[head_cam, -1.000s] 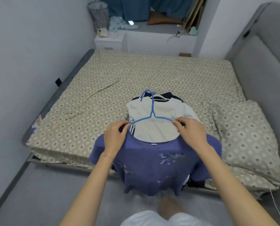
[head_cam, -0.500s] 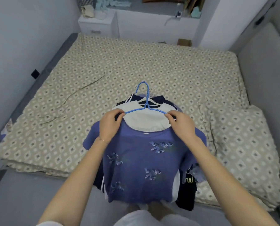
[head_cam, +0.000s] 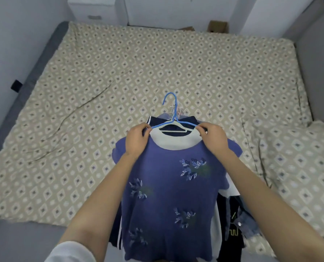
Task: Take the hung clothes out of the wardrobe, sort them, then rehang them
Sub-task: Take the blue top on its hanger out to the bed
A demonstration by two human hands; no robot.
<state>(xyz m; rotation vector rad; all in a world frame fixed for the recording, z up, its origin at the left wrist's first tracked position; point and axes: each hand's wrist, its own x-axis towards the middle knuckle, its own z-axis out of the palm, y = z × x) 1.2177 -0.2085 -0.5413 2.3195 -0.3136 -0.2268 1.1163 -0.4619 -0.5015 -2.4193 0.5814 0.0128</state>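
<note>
Fingertips [head_cam: 145, 127] of the left hand [head_cam: 136, 141] are pinching the left shoulder of a blue knit top [head_cam: 168, 195] against the arm of a thin blue wire hanger [head_cam: 173, 118]; thumb and forefinger are closing tight on fabric and wire together. The right hand [head_cam: 215, 138] is doing the same on the other side, fingers curling shut over the hanger's right arm and the top's shoulder seam. The hanger's hook is standing upright above the hands, a narrow curved loop. The top is hanging flat in front of the person, soft fine-ribbed knit, scattered with embroidered leaf sprigs in pale and dark blue thread. Behind its wide neckline a white garment [head_cam: 173, 141] is showing, smooth cloth, on its own pale hanger, and behind that a navy collar [head_cam: 157, 121] with white edging. Low at the right, a black garment [head_cam: 231, 235] with yellow line print and a scrap of denim [head_cam: 246, 224] are hanging out from behind the stack. Whole bundle is being held over the near edge of a bed [head_cam: 119, 72], its beige cover printed with small diamonds, lightly creased. A matching pillow [head_cam: 299, 167] is lying at right. A white nightstand [head_cam: 93, 12] is standing beyond the far corner.
</note>
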